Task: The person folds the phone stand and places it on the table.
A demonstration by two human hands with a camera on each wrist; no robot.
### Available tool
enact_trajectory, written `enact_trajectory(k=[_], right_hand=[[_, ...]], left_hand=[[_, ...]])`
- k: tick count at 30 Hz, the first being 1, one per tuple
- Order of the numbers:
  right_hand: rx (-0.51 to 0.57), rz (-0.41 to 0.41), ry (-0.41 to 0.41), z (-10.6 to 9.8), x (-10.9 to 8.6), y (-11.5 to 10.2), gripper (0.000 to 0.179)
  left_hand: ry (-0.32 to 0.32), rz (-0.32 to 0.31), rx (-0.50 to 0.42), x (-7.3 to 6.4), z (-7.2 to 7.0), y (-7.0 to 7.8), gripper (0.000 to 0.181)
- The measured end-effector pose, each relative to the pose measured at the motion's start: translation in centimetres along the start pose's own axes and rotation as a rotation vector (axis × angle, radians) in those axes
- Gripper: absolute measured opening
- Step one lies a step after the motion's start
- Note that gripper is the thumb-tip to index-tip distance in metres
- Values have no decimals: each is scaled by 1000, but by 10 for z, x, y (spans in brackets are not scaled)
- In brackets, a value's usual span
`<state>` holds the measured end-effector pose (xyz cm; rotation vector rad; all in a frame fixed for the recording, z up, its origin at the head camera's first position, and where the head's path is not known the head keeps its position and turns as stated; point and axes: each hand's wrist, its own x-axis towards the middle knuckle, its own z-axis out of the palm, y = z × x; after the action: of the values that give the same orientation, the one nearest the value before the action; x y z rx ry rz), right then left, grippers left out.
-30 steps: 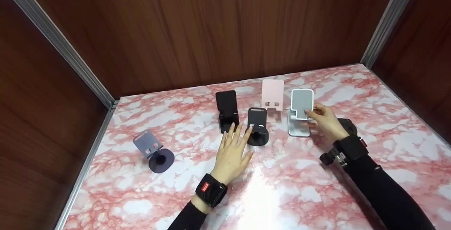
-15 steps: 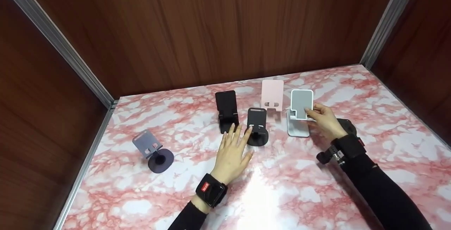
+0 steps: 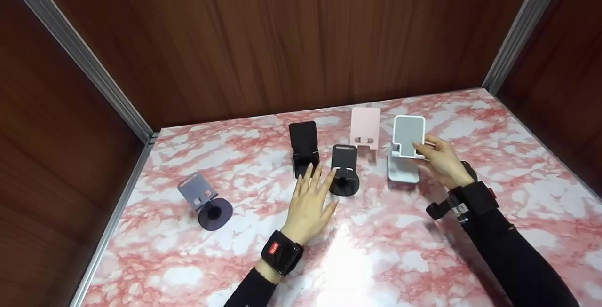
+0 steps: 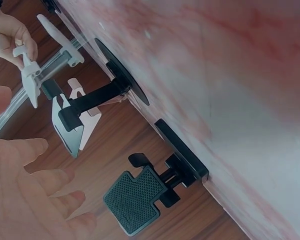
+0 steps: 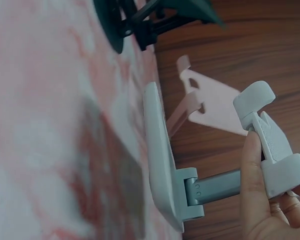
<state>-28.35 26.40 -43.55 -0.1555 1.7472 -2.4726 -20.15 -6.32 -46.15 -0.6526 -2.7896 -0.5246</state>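
Observation:
My right hand [image 3: 444, 161] pinches the grey-padded cradle of a white phone stand [image 3: 408, 128] at its right edge. In the right wrist view the thumb and fingers grip beside the lip of the cradle, and the stand's base [image 5: 157, 155] hangs over the table with a shadow beside it. My left hand [image 3: 308, 208] has its fingers spread and holds nothing. Its fingertips are near a black phone stand with a square base [image 3: 303, 137] and a black phone stand with a round base [image 3: 344, 156]. The left wrist view shows the left palm [image 4: 15, 190] beside these stands.
A pink phone stand [image 3: 365, 123] stands behind the round-based black one, left of the white stand. Farther left is a purple-grey phone stand [image 3: 200, 192] with an oval base. Wood-grain panels [image 3: 305, 39] enclose the marbled table [image 3: 188, 260] at the back and sides.
The right hand has raised the white phone stand slightly and shifted it a little to the right. The left hand and the other stands have stayed in place.

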Motion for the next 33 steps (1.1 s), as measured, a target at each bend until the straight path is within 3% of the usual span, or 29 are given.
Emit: enact_trajectory(k=[25, 33], right_hand=[[-65, -90, -157, 62, -29, -23, 23], [-86, -78, -203, 79, -33, -18, 23]], left_hand=[[3, 4, -65, 9, -4, 0, 62], [36, 9, -193, 13, -3, 2, 64]])
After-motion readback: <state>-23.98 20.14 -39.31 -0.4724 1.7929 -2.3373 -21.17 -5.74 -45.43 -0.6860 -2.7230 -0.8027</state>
